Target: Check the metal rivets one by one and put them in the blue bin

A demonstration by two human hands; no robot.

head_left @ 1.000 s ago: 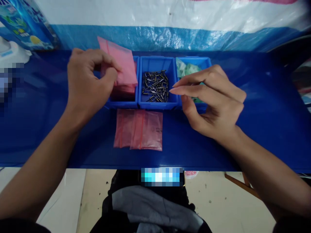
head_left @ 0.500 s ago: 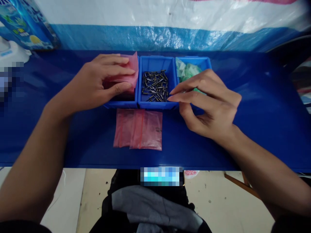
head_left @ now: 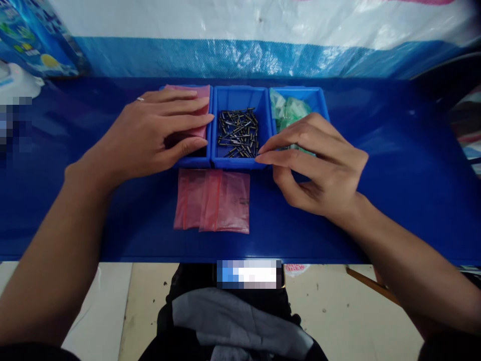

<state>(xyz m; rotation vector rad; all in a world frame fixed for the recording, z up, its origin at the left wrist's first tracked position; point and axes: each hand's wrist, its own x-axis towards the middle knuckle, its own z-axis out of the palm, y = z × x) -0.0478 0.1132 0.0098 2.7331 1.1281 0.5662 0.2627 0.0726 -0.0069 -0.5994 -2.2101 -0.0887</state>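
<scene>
My left hand [head_left: 150, 128] lies over the left blue bin, its fingers spread across a stack of pink zip bags [head_left: 190, 132]. The tips reach the wall shared with the middle bin. My right hand [head_left: 315, 163] hovers by the near right corner of the middle blue bin [head_left: 240, 163], fingers bent and thumb apart below them. Its fingertips are close to the pile of black blind rivets [head_left: 240, 130]; I see nothing held in them. Two pink zip bags [head_left: 229, 205] lie overlapping, flat on the table in front of the bins.
The right blue bin [head_left: 317, 95] holds green-tinted clear bags [head_left: 291, 109], partly behind my right hand. A blue printed packet [head_left: 41, 45] and a white object [head_left: 18, 85] stand at the far left. A blue-and-white sheet [head_left: 240, 55] hangs behind the blue table [head_left: 394, 165].
My left fingers have spread and shifted slightly toward the middle bin, and the raised pink bag corner now lies lower. My right hand has moved slightly down and left.
</scene>
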